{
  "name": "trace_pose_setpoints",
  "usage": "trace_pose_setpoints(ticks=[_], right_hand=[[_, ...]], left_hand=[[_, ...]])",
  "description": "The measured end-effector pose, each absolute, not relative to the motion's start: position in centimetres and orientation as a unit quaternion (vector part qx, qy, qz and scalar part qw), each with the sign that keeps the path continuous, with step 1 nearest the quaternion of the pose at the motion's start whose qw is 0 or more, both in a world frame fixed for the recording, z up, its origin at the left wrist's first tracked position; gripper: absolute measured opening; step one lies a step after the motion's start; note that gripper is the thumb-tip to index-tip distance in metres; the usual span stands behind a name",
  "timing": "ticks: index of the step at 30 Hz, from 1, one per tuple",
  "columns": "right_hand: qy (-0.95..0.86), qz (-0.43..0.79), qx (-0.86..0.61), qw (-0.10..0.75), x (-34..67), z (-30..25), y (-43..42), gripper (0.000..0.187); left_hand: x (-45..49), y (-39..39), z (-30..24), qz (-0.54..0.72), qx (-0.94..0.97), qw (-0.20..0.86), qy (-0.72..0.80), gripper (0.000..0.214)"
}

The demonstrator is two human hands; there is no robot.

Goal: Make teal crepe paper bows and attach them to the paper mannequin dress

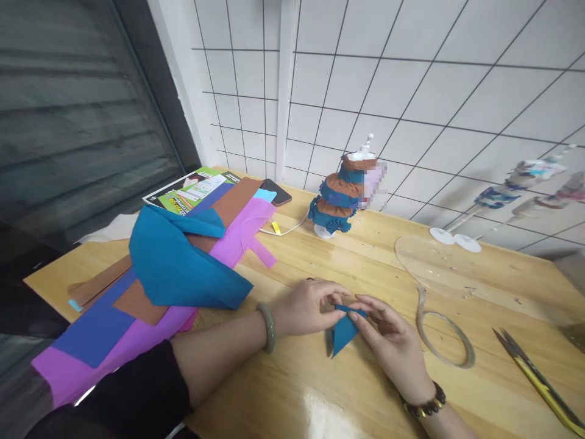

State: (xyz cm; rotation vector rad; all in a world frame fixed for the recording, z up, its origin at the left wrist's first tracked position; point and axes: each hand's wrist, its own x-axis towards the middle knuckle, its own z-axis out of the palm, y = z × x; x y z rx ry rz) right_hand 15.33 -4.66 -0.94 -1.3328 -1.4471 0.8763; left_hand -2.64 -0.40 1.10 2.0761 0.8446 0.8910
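On the left of the table (283, 256), a heap of coloured paper is lying slantwise, with a big blue sheet (183, 268) sprawling over brown strips (237, 204) and a long purple sheet (244, 228). Books (185, 194) and a phone (280, 194) are sitting behind it. Ahead, a ruffled blue and brown dress stand (340, 189) is standing near the white tiled wall (365, 79), and two smaller stands (496, 189) are leaning to the right in view. The left hand (304, 308) is reaching in palm down, its forearm passing just beside the heap; the right hand (393, 341) is angling in from the other side. Both are pinching the top edge of a small folded blue paper (345, 332), which is hanging point down between them, near the table's middle. Wood is showing between the hands and the dress stand. On the right, a ring of tape (470, 355) and scissors (542, 386) are bounding the right hand's side, while the wall is closing off the far edge.
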Motion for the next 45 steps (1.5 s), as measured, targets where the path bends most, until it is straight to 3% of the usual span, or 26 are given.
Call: trace_pose_setpoints(ticks=[9,17,28,35,45], right_hand=[[-0.591,0.379,-0.553,0.449,15.5,-0.9,-4.5,0.025],[-0.576,0.394,-0.547,0.462,15.8,-0.9,-4.5,0.015],[-0.608,0.370,-0.554,0.432,15.4,-0.8,-4.4,0.020],[-0.619,0.328,-0.557,0.445,15.3,-0.9,-4.3,0.020],[-0.631,0.299,-0.567,0.437,15.5,-1.0,-4.2,0.018]], left_hand=[[-2.6,-0.4,1.2,0.352,0.774,0.397,0.345,0.024],[-2.4,-0.2,0.5,0.346,0.664,0.584,0.316,0.026],[-2.6,0.0,0.7,0.339,0.696,0.539,0.331,0.022],[-2.2,0.0,-0.9,0.324,0.648,0.604,0.333,0.029],[-2.1,0.3,-1.2,0.345,0.635,0.603,0.338,0.031]])
